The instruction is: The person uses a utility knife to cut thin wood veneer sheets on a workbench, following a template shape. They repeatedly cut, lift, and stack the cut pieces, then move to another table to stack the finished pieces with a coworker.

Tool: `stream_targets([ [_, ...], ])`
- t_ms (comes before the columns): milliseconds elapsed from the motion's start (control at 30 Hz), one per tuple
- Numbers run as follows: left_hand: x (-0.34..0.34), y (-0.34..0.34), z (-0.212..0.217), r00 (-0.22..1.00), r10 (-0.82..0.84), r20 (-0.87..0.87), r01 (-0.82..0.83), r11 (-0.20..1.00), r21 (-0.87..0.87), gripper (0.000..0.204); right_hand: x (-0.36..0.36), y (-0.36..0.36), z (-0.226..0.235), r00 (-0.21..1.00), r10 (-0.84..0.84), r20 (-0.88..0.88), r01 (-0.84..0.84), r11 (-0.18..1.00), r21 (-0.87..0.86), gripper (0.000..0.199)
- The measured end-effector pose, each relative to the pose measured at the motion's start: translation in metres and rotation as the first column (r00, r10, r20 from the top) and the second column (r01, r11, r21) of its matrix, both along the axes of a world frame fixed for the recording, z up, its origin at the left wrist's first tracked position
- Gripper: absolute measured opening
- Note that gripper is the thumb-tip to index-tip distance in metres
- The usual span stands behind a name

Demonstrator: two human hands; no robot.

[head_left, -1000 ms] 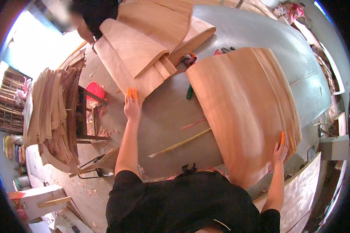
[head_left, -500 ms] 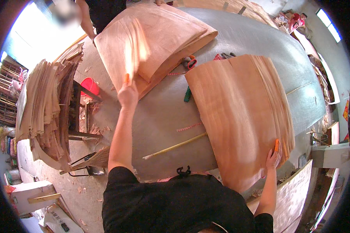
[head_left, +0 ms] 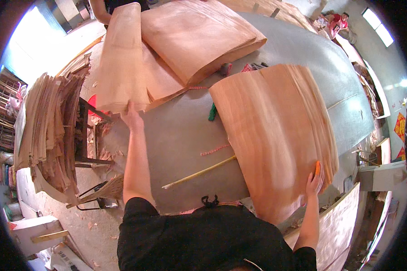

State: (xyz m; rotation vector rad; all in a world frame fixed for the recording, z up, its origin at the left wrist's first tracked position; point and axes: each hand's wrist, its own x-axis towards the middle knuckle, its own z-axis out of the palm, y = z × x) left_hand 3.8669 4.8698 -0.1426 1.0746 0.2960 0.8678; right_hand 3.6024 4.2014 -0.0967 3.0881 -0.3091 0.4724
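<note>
My left hand is closed on the near edge of a wood veneer sheet, its fingertips partly hidden. That sheet's left part is folded over into a long flap. Beside it lies a folded pile of veneer. At the right, a thick, bowed stack of veneer sheets lies on the grey table. My right hand rests on the stack's near right part with fingers stretched out, and an orange cover shows at a finger.
A yellow stick, a green item and gloves lie on the table. Rough veneer scraps hang over a rack at the left. Across the table another person's arm shows; someone in red is farther back.
My left hand has moved left and slightly nearer to me, drawing the veneer edge over into a flap away from the pile. The right hand stays on its stack.
</note>
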Motion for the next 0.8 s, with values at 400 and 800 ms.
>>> stream_targets([
  [400,-0.022,-0.01,-0.044,0.933,0.321,-0.164,-0.296,0.941,0.163,0.024,-0.001,0.002,0.002,0.999,0.035,0.011,-0.035,0.999,0.011,0.056],
  [800,-0.026,-0.01,-0.024,0.985,0.12,-0.122,-0.168,0.807,-0.565,0.032,-0.004,-0.001,-0.001,0.999,0.038,-0.011,-0.039,0.999,-0.038,0.054],
])
